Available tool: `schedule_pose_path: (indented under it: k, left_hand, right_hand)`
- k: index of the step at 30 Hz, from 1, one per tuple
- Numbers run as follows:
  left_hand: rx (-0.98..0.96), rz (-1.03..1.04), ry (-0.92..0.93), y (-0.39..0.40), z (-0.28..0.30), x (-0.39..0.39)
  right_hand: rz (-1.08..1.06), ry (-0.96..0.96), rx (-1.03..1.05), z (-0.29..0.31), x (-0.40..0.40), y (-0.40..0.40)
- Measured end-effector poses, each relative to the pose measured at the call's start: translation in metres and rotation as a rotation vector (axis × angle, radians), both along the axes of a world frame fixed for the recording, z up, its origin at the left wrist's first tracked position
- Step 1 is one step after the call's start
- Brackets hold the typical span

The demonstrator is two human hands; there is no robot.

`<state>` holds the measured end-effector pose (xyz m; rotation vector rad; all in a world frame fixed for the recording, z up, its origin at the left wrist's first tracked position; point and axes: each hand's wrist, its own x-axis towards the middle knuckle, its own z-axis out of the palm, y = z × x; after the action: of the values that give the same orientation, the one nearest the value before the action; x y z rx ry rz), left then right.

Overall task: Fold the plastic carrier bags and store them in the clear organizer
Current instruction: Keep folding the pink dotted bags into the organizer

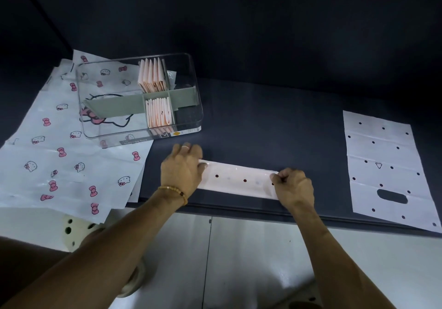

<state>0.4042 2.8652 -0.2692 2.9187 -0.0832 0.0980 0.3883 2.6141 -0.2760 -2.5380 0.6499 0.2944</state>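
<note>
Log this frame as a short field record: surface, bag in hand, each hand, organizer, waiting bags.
surface: dark table
bag in hand: dotted bag folded into a long strip, lying flat
left hand: rests on the strip's left end
right hand: pinches the strip's right end
organizer: clear, green divider, folded bags upright in two middle compartments
waiting bags: cat-print bags at left, flat dotted bag at right

Dark blue table (263, 122) against a dark wall (239, 21), pale tiled floor (251, 261) below.
</note>
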Motion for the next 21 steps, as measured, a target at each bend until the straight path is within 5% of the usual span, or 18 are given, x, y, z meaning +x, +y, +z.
schedule_pose_path:
  k: [3, 5, 9, 13, 17, 21]
  left_hand:
    - [-0.003, -0.44, -0.016, 0.0, -0.006, -0.005]
    - [0.068, -0.56, 0.042, 0.006, -0.01, -0.008]
    - [0.071, -0.617, -0.006, 0.019, -0.014, -0.015]
    - [0.018, -0.606, -0.085, 0.018, -0.016, -0.016]
    - [0.01, -0.568, 0.077, 0.021, -0.023, -0.021]
    - [0.062, -0.583, 0.139, 0.028, -0.035, -0.02]
  right_hand:
    - [0.003, -0.007, -0.004, 0.001, 0.002, 0.001]
    - [0.003, -0.012, -0.017, 0.002, 0.001, 0.003]
    - [0.057, -0.167, -0.24, 0.012, -0.01, 0.014]
    - [0.473, -0.511, -0.35, 0.009, -0.027, 0.071]
    - [0.647, -0.29, -0.1, -0.014, -0.032, 0.126]
    - [0.735, -0.25, -0.179, -0.022, -0.033, 0.104]
